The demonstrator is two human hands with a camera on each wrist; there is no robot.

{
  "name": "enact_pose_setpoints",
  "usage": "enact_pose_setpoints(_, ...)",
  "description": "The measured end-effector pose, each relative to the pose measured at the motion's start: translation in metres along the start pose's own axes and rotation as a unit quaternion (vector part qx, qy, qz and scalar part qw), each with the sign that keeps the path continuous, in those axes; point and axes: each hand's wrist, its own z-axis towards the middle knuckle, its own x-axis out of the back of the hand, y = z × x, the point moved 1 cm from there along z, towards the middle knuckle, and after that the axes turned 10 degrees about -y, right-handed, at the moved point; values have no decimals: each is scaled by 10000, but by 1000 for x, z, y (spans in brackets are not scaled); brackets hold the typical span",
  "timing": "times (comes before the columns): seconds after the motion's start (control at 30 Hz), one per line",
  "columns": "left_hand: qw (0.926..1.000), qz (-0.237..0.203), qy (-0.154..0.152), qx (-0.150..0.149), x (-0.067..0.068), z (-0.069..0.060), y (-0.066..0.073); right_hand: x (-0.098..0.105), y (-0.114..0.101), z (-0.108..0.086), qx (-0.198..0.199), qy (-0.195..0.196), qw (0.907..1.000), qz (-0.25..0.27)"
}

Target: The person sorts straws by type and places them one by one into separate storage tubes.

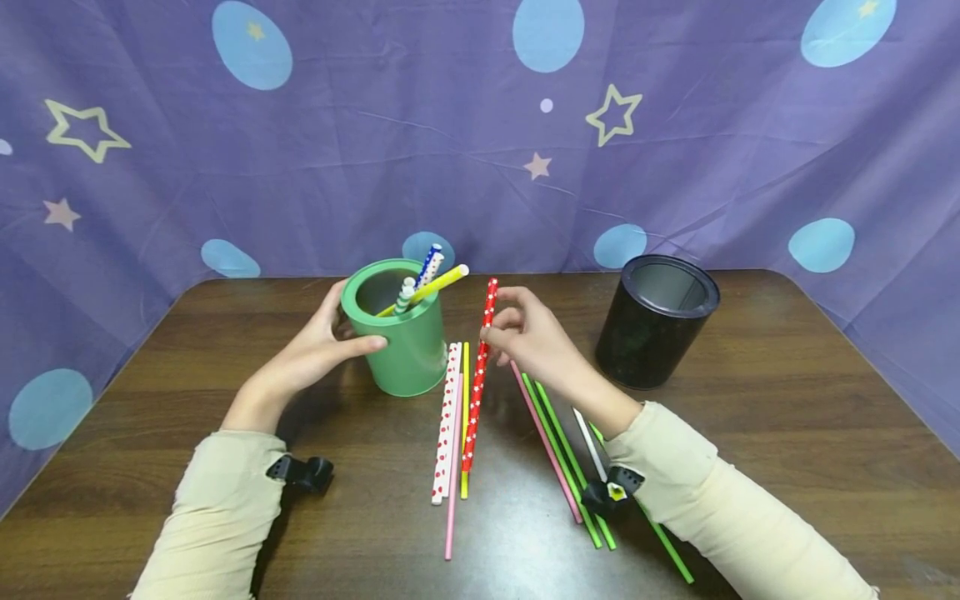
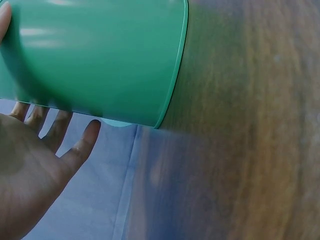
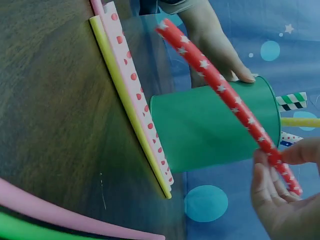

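Note:
My right hand [image 1: 532, 332] pinches a red straw with white stars [image 1: 480, 375] near its upper end, as the right wrist view also shows. The straw hangs steeply just right of a green can [image 1: 408, 358]. Around the can's left side my left hand [image 1: 318, 342] is wrapped, thumb on the front and fingers behind. Out of the can stick a yellow straw [image 1: 442, 284], green-striped straws [image 1: 405, 297] and blue and white dotted ones [image 1: 431, 265]. Below the red straw lie white straws with red dots [image 1: 444, 442], a pink straw [image 1: 452, 500] and a yellow straw [image 1: 465, 487].
A black can [image 1: 652, 333] stands at the right, its inside partly visible. Between it and the middle, a pink straw [image 1: 547, 446], several green straws [image 1: 573, 467] and a white straw [image 1: 589, 442] lie on the wooden table [image 1: 360, 517]. A purple curtain [image 1: 450, 200] hangs behind.

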Motion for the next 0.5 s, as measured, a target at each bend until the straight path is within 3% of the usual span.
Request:
enact_pose_setpoints(0.27,10000,-46,6,-33,0,0,0,1,-6,-4,643,650,9912,962)
enact_pose_setpoints(0.5,10000,-38,-1,-34,0,1,0,1,-12,-8,1837,989,9649,1597)
